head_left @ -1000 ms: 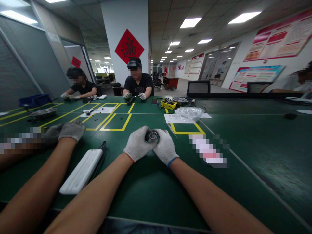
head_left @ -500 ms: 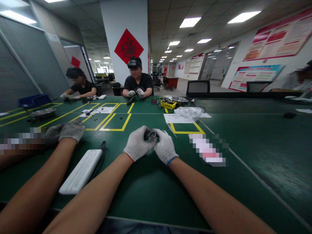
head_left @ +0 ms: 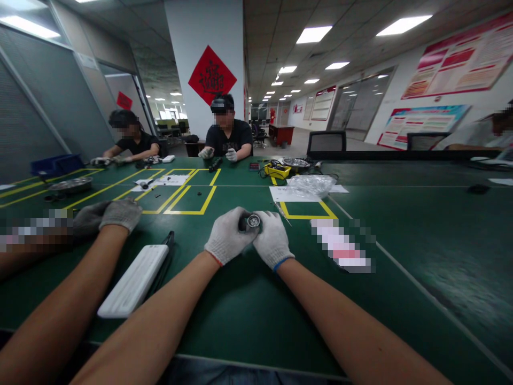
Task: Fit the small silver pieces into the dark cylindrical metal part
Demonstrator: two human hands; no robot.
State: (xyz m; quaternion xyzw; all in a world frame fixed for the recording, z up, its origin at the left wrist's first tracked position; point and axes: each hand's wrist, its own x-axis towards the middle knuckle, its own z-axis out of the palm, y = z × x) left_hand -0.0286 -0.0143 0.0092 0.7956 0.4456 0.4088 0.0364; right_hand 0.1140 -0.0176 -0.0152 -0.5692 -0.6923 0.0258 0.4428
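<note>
A left hand [head_left: 229,236] and a right hand [head_left: 273,240], both gloved, pinched one round part [head_left: 253,220] over a green table [head_left: 240,315].
The table's near edge [head_left: 240,366] ran closer than the round part, with green surface between; left of the part, one white case [head_left: 134,280] with a dark cord [head_left: 171,240] just beside it, then a neighbour's two gloved hands [head_left: 121,214], narrowed the room, while right of it the surface stretched wide past one blurred pale item [head_left: 342,248]. Beyond the part and to its right came one thin tool [head_left: 282,213], one crumpled clear bag [head_left: 310,186] and one yellow basket [head_left: 278,171]; far to its left, one blue bin [head_left: 58,166]. Farther beyond it, two people [head_left: 232,140] sat across the table, one before a white column [head_left: 204,27] with one red diamond sign [head_left: 212,76].
</note>
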